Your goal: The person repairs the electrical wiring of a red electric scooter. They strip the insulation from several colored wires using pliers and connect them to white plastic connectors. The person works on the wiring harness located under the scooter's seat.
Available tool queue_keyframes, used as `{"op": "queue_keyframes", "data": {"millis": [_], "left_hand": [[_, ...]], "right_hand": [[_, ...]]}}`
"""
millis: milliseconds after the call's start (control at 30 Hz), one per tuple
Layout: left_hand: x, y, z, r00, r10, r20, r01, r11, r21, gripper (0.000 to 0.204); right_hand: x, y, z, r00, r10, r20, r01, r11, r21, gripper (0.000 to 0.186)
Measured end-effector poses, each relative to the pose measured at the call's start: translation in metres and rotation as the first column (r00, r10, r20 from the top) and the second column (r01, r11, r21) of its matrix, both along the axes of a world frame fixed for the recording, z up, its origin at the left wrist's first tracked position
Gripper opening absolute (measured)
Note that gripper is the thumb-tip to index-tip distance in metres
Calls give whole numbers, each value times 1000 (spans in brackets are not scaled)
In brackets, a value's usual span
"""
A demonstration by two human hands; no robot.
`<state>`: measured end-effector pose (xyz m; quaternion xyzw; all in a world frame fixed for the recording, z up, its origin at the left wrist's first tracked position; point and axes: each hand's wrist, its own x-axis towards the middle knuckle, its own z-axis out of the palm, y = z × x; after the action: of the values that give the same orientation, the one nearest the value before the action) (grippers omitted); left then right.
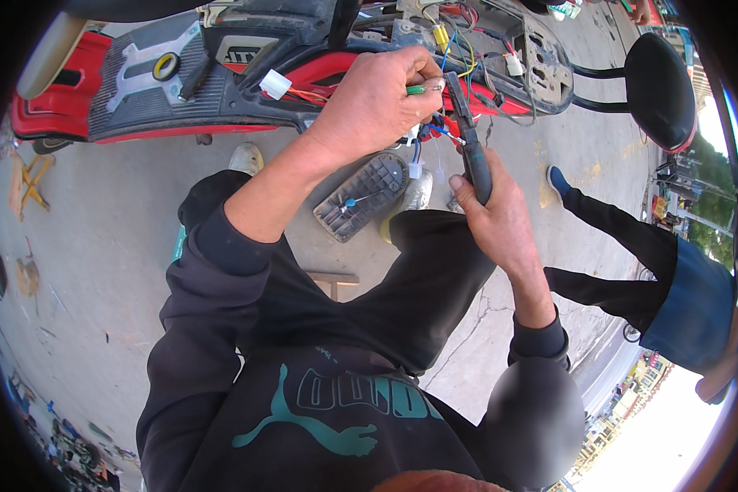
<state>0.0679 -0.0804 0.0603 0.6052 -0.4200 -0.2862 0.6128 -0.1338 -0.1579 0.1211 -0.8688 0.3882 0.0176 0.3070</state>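
Grip, L hand (381,102) (yours, upper ctr of frame): thumb & fingers pressed together, pinching 1 green piece (416,90), prob. a wire end; type n/c at this size.

Grip, R hand (500,215) (yours, ctr-right): fingers wrapped round handle of 1 dark hand tool (465,123), plier-like; can't tell if its jaws are apart.

Key relation: your green pc. lies upper ctr, long axis approx. horiz., metal-looking tip pointing R. Tool stands near-vert., head up & leaning slightly L, so the 2 axes cross at nearly a right angle. Tip is just L of tool head; contact n/c. L hand is nearer the head; R hand sits well below it.

Adjacent: wiring (467,61), multi-col., just beyond tool head, upper ctr-right; yellow connector (441,37), above your L fingertips; white connector (275,84), L of your L wrist; pale plug (415,170), hanging below, btwn your hands.

Backing: red/black scooter body (172,127), across top of frame.
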Motion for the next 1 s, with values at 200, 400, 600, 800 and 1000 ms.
{"op": "queue_keyframes", "data": {"millis": [200, 400, 600, 800, 1000], "left_hand": [[5, 0, 5, 994, -36, -103, 35, 999, -10, 17], [7, 2, 7, 992, -48, -116, 50, 999, 18, 17], [10, 0, -7, 840, -5, 543, 101, 984, -148, 23], [17, -9, -2, 981, -136, -135, 123, 987, -105, 18], [10, -2, -7, 978, -177, -109, 170, 983, -71, 23]], "right_hand": [[4, -16, -14, 998, 18, 66, -22, 998, 64, 28], [5, -19, -25, 988, 39, 148, -50, 997, 67, 22], [1, -15, -48, 976, 0, 220, 9, 999, -41, 15], [7, -28, -23, 983, -69, 169, 30, 975, 222, 35], [3, -36, 9, 982, -53, 182, -95, 695, 713, 52]]}}
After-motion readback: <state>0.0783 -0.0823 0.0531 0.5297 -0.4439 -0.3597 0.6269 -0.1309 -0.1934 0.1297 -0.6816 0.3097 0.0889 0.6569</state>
